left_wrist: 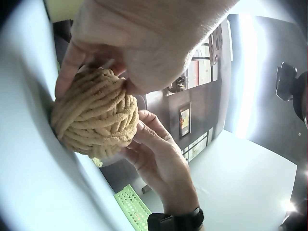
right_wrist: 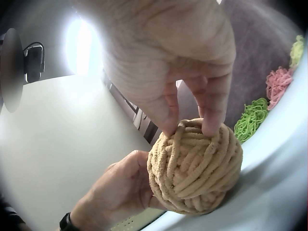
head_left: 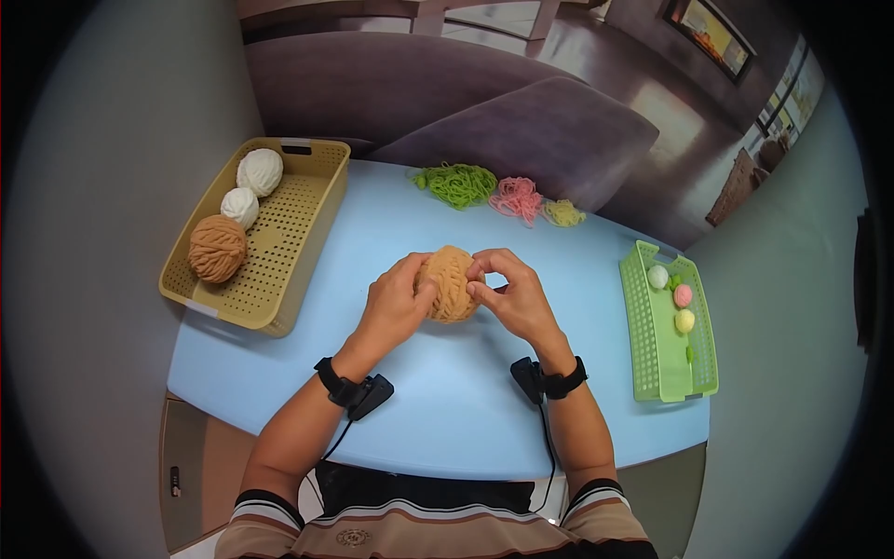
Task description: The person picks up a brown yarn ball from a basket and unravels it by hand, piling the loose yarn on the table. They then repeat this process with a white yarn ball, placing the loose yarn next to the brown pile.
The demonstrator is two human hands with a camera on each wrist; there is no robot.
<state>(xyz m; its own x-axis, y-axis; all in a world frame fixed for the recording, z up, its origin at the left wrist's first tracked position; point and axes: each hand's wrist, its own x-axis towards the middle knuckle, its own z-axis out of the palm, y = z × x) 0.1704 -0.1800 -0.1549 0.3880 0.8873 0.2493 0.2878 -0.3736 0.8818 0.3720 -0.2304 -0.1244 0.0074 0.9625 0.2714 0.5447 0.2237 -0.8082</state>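
Note:
A tan ball of thick yarn [head_left: 451,287] is held between both hands over the middle of the blue table. My left hand [head_left: 399,300] grips its left side, thumb toward the near face and fingers around the far side. On the right, my right hand [head_left: 515,296] pinches the ball's strands between thumb and fingertips. Seen from the right wrist, thumb and fingers press into the top of the yarn ball [right_wrist: 195,168], while the left hand [right_wrist: 122,187] cups its side. The left wrist view shows wound strands of the yarn ball [left_wrist: 98,115] close to the tabletop.
A tan basket [head_left: 312,233] on the left holds two white yarn balls and a brown yarn ball [head_left: 218,249]. Green [head_left: 456,184], pink [head_left: 515,198] and pale yellow loose yarn [head_left: 563,213] lie at the back. A green basket [head_left: 643,326] with several small balls stands right.

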